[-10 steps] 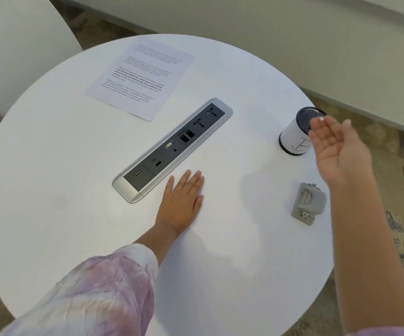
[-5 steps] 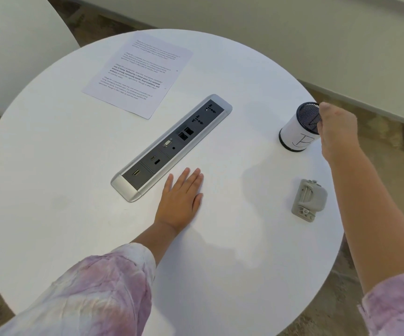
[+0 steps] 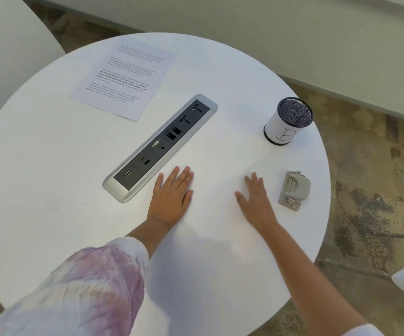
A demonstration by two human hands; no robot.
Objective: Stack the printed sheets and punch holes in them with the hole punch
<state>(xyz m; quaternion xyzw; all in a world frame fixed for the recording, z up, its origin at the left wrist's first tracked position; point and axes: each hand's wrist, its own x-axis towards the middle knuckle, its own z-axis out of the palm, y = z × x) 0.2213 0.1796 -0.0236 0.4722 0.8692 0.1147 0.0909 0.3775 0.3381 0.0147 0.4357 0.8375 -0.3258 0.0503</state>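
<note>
a round white table (image 3: 50,166): both hands, left (image 3: 171,194) and right (image 3: 254,198), rest flat and empty. sheets (image 3: 125,80) lie at the far side, punch (image 3: 293,190) beside the right hand; no punching appears begun.

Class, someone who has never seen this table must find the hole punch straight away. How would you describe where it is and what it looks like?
Start at the round white table and go to its right edge, below the mesh pen cup. The hole punch lies just right of the right hand, apart from it. It is the only small, blocky grey thing there; the cup is tall and round.
</note>
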